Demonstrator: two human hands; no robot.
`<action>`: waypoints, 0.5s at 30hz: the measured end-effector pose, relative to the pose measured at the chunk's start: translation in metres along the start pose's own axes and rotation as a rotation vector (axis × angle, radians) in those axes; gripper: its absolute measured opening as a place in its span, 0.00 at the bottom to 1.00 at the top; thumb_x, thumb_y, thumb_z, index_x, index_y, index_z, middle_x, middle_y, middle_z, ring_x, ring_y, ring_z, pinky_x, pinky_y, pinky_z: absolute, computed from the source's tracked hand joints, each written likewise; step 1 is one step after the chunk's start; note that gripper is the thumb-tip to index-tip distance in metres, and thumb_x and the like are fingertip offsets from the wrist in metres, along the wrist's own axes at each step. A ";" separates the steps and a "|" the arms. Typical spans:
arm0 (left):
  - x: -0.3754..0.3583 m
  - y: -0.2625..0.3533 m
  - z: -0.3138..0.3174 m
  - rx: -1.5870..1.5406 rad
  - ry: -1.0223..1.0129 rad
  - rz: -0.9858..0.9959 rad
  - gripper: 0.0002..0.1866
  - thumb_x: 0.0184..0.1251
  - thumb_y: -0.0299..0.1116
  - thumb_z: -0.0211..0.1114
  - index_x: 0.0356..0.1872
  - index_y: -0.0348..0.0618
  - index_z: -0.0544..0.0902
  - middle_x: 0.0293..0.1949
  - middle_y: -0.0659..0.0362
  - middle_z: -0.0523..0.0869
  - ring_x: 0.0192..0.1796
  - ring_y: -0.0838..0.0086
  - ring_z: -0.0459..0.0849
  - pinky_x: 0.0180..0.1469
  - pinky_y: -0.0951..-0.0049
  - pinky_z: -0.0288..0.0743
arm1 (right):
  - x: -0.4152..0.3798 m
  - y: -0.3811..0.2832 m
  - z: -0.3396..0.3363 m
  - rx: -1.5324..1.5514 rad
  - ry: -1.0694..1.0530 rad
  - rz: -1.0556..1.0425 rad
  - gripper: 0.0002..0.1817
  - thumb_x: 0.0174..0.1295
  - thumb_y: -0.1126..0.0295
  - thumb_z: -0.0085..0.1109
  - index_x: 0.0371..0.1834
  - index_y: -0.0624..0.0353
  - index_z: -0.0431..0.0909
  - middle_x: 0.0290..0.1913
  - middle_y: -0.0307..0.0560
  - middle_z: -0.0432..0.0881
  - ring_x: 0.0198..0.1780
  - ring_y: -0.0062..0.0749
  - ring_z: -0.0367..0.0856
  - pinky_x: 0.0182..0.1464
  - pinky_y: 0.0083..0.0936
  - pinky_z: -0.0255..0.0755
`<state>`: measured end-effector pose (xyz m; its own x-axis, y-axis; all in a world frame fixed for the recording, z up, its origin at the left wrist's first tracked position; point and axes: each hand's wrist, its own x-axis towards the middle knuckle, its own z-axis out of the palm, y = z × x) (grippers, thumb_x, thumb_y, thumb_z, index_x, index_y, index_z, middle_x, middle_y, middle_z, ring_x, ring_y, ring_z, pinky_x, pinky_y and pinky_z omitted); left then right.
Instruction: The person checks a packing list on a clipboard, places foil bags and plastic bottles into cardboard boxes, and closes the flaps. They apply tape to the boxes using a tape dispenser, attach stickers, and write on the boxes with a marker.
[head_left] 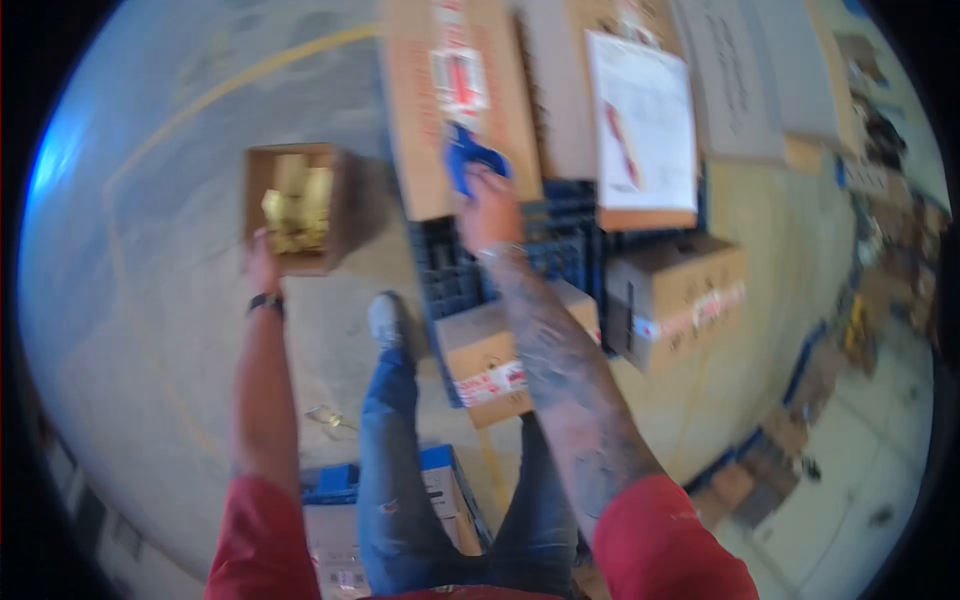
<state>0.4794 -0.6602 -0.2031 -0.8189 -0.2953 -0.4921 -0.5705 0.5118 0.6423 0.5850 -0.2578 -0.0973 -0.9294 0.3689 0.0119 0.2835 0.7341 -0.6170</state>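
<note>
My left hand [262, 258] is closed on the near left edge of an open cardboard box [338, 215], which holds several shiny gold-coloured pieces [300, 205]. My right hand [490, 210] grips a blue tape dispenser [472, 160], blurred by motion. The tool overlaps the near end of a long cardboard box [420, 140] with red-and-white printed tape along its top. This box rests on a dark blue plastic pallet [445, 265].
Papers on a clipboard [645, 120] lie with a red pen on a neighbouring carton. Two smaller taped cartons [480, 335] [675, 300] stand at the pallet's near side. Golden scraps [330, 418] lie on the floor near my foot. Behind my legs stands a blue-and-white box [330, 530].
</note>
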 end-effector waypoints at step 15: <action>-0.285 -0.081 0.149 -0.028 -0.819 -1.165 0.45 0.64 0.65 0.59 0.76 0.49 0.61 0.73 0.46 0.66 0.71 0.38 0.67 0.62 0.17 0.54 | -0.408 0.297 -0.080 -0.106 -0.225 1.647 0.32 0.71 0.41 0.44 0.65 0.52 0.77 0.64 0.61 0.75 0.62 0.59 0.74 0.61 0.53 0.71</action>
<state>0.7687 -0.4972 -0.2025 0.3731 0.0179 -0.9276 -0.8910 0.2856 -0.3528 1.0672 -0.1450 -0.2221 0.3501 0.6587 -0.6660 0.9344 -0.2951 0.1993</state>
